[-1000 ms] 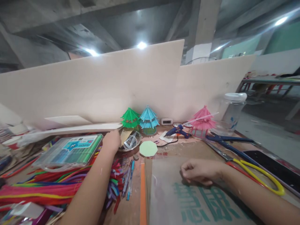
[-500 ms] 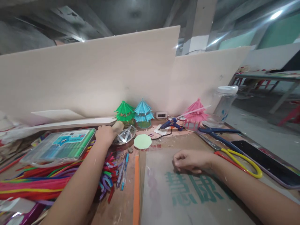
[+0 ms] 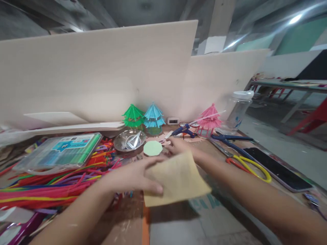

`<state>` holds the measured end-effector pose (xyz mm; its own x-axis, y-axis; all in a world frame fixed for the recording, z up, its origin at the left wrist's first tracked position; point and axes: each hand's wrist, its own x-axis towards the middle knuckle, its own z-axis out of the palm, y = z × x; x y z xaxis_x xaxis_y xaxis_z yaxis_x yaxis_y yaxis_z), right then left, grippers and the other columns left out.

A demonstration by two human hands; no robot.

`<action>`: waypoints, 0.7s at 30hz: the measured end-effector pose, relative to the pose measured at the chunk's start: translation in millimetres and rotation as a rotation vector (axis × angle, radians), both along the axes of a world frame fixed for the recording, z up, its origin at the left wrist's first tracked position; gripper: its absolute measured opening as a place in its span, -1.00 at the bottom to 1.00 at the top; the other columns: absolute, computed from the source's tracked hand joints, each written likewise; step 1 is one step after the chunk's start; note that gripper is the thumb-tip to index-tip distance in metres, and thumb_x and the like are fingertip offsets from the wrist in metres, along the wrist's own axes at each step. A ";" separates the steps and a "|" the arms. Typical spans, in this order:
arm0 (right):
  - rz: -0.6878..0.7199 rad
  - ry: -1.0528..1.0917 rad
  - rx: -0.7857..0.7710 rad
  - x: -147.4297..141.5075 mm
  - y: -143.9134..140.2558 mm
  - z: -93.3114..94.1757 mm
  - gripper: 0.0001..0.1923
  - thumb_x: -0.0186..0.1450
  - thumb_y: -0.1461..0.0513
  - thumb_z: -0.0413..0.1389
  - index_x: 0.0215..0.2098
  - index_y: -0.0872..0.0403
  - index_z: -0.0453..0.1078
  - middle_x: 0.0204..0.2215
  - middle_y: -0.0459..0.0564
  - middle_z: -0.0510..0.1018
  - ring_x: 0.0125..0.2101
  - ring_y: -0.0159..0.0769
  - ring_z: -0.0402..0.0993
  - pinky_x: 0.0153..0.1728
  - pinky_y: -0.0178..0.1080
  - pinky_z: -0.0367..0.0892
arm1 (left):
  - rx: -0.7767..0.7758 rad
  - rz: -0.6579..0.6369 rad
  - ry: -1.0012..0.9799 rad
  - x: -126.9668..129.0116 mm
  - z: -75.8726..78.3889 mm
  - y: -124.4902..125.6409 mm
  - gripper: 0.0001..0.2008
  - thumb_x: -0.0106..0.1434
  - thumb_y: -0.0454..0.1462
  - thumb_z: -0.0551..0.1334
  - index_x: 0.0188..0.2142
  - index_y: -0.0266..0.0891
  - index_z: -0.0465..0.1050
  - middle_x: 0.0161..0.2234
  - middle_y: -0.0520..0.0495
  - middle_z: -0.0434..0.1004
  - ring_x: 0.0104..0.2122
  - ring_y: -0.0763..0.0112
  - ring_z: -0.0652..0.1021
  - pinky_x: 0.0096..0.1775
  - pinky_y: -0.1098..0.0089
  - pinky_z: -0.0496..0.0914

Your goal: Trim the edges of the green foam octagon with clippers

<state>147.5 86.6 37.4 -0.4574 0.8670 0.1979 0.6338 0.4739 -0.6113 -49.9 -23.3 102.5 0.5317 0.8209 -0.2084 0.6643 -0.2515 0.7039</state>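
Note:
My left hand [image 3: 133, 177] holds a pale yellow sheet of paper [image 3: 176, 180] above the desk, thumb on top of its left edge. My right hand [image 3: 180, 146] reaches forward past the sheet's far edge, close to a light green octagon of paper [image 3: 152, 148]; its fingers are blurred. Beyond stand three small paper pagodas: green [image 3: 133, 116], blue [image 3: 153, 117] and pink [image 3: 209, 119]. A glass dish [image 3: 129, 139] with a clear triangle in it lies left of the octagon.
A heap of coloured pipe cleaners [image 3: 51, 183] and a clear marker case [image 3: 61, 151] fill the left. A blue glue gun [image 3: 182, 131], blue scissors [image 3: 230, 137], yellow-handled scissors [image 3: 250, 165], a phone [image 3: 276, 168] and a plastic jar [image 3: 238, 107] lie to the right. White boards [image 3: 102, 75] wall the back.
My left hand has come back from the dish with the yellow sheet. My right hand has left the cardboard and reached forward toward the octagon.

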 end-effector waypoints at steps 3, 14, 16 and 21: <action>-0.107 -0.090 -0.063 -21.9 24.0 -4.4 -0.62 0.30 0.12 0.08 0.00 0.17 0.31 -0.07 0.14 0.44 -0.14 -0.15 0.44 -0.15 -0.04 0.37 | 0.063 0.042 0.176 15.6 -43.2 -2.2 -0.22 -0.09 -0.24 0.38 0.16 -0.16 0.21 0.09 -0.15 0.39 0.02 0.12 0.45 0.02 0.24 0.34; -0.072 -0.086 0.014 -66.6 21.5 -23.8 -0.52 0.17 0.15 0.16 0.04 0.13 0.31 -0.03 0.15 0.43 0.01 -0.10 0.33 -0.02 -0.16 0.21 | 0.639 -0.040 0.450 40.9 -81.4 -16.9 -0.62 0.18 -0.12 0.22 -0.04 -0.21 0.37 0.02 -0.19 0.39 -0.05 0.01 0.41 -0.05 0.01 0.36; -0.074 -0.089 0.024 -66.6 19.6 -23.1 -0.39 0.11 0.05 0.20 0.06 0.19 0.29 -0.01 0.26 0.37 0.03 0.03 0.27 0.00 -0.06 0.17 | 0.688 -0.045 0.423 44.5 -86.6 -18.9 -0.65 0.22 -0.16 0.18 -0.03 -0.25 0.36 -0.01 -0.21 0.41 -0.02 0.05 0.39 -0.01 0.05 0.35; -0.013 -0.041 -0.002 -69.0 23.4 -19.1 -0.31 0.01 0.13 0.30 0.08 0.14 0.27 -0.03 0.22 0.36 0.04 0.03 0.24 0.03 -0.03 0.11 | 0.714 -0.149 0.288 48.2 -93.4 -18.3 -0.80 0.28 -0.33 0.07 -0.14 -0.23 0.39 -0.05 -0.14 0.43 -0.03 0.20 0.42 0.00 0.14 0.37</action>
